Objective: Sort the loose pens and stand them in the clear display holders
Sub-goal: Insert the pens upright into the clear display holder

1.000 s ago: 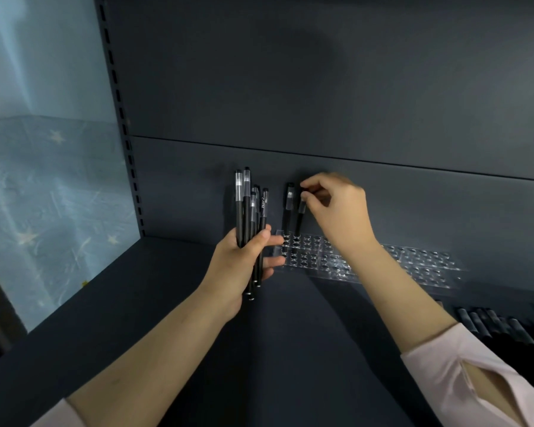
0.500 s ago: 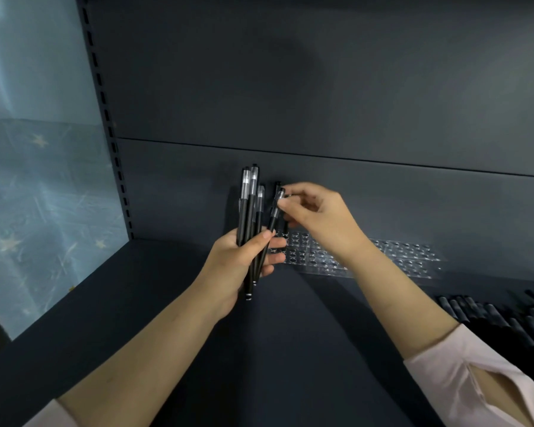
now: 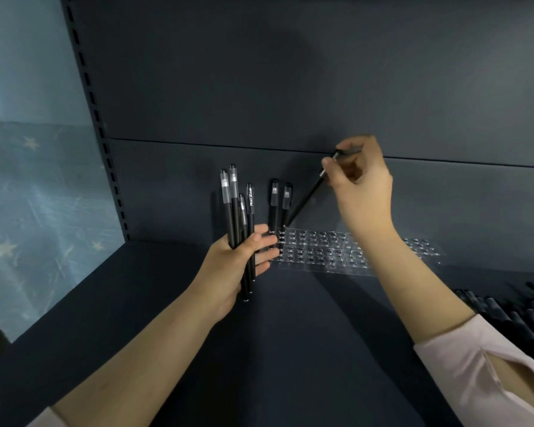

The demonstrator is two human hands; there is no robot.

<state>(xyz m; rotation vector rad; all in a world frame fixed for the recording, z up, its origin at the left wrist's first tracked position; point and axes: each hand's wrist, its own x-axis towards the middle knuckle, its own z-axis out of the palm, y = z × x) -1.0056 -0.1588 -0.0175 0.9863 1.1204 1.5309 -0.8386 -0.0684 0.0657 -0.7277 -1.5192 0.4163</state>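
Pinching tilted pen [image 3: 305, 202] near its top in right grip [image 3: 362, 186], tip down-left at holder [image 3: 356, 252]; clutching bundle [image 3: 232, 211] upright in left grip [image 3: 233, 268].

Person wearing pale pink sleeves, right sleeve [image 3: 469, 368] gaping at a cuff slit, left sleeve [image 3: 42, 420] barely showing, left hand [image 3: 233, 268] and right hand [image 3: 364, 192] going bare

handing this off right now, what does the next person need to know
Left hand grips a bundle of pens upright beside the holder.
Right hand pinches one tilted pen, its tip at the holder's left end.
Done: two pens stand in the holder.
To do: seat this pen, the bundle, then the loose pile on the shelf at right.
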